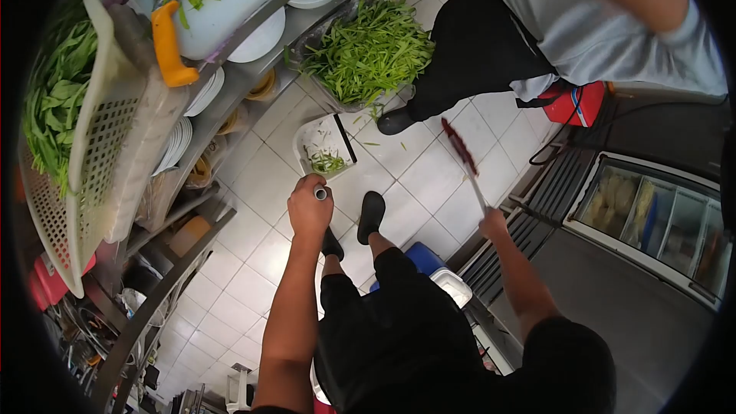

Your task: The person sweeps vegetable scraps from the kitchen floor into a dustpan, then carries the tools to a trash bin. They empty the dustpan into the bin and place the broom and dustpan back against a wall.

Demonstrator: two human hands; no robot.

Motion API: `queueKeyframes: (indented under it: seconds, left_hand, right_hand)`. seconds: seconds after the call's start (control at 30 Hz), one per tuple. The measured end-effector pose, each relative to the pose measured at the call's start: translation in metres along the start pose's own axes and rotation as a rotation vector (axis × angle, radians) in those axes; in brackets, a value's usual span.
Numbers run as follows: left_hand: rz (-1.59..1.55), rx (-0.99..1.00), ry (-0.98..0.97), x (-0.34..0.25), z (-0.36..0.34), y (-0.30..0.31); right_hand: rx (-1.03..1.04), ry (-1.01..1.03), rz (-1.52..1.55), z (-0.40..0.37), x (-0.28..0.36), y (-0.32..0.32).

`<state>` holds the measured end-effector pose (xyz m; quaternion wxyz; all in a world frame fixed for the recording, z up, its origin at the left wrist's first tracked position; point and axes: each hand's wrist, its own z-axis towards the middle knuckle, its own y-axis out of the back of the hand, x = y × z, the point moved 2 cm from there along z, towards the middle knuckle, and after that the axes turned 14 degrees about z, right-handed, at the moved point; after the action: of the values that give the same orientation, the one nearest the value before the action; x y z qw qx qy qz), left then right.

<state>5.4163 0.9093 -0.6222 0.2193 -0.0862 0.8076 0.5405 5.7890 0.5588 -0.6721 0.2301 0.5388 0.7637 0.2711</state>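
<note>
My left hand (310,207) is wrapped round the upright handle of a white dustpan (300,138), whose round handle end shows at the top of my fist. The dustpan is below on the tiled floor, with cut green leaves (327,161) and small scraps in it. To the right, my right hand (493,224) grips the pale stick of a broom (460,147) with dark red bristles. The broom head is apart from the dustpan. A few loose green bits lie on the tiles between them.
A large heap of cut greens (372,50) stands beyond the dustpan. Close by is a co-worker in dark trousers (475,46). Shelving with plates (257,37), a cutting board (230,0) and a crate (96,119) lines the left; a glass-topped cooler (648,218) stands right.
</note>
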Motion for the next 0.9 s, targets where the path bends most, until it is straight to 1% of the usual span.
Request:
queueKeyframes:
  seconds: [0.03, 0.1, 0.17, 0.23, 0.37, 0.47, 0.53, 0.57, 0.67, 0.8, 0.87, 0.9]
  left_hand:
    - [0.009, -0.012, -0.004, -0.001, -0.001, -0.002]
    - [0.017, 0.001, 0.008, -0.003, -0.002, -0.003]
    - [0.028, 0.014, 0.019, -0.003, -0.002, -0.004]
    - [-0.009, -0.004, -0.001, 0.000, -0.007, -0.006]
    - [-0.001, 0.008, 0.019, -0.001, -0.011, -0.007]
    - [-0.005, 0.013, 0.041, -0.003, -0.012, -0.011]
    - [0.000, -0.009, 0.002, -0.005, -0.010, -0.014]
    - [0.004, -0.008, 0.009, -0.007, -0.009, -0.013]
    - [0.005, -0.021, 0.007, -0.010, -0.008, -0.014]
    - [0.015, -0.034, -0.001, -0.012, -0.007, -0.010]
    - [0.010, -0.032, 0.002, -0.011, -0.009, -0.010]
    - [0.005, -0.040, 0.010, -0.011, -0.010, -0.011]
  right_hand:
    - [-0.077, -0.001, -0.039, 0.031, 0.000, -0.007]
    - [-0.146, -0.040, -0.014, 0.070, 0.028, -0.003]
    - [-0.198, 0.071, -0.100, 0.111, 0.043, -0.006]
    - [-0.142, 0.119, -0.152, 0.132, 0.057, 0.002]
    - [-0.136, 0.129, -0.186, 0.143, 0.071, 0.017]
    - [-0.128, 0.171, -0.280, 0.155, 0.082, 0.025]
    - [-0.175, 0.234, -0.378, 0.169, 0.090, 0.031]
    - [-0.177, 0.222, -0.440, 0.173, 0.096, 0.036]
    - [-0.222, 0.171, -0.423, 0.182, 0.109, 0.051]
    - [-0.183, 0.124, -0.537, 0.172, 0.087, 0.044]
    - [-0.087, 0.067, -0.515, 0.147, 0.071, 0.035]
    - [-0.059, 0.028, -0.444, 0.145, 0.052, 0.024]
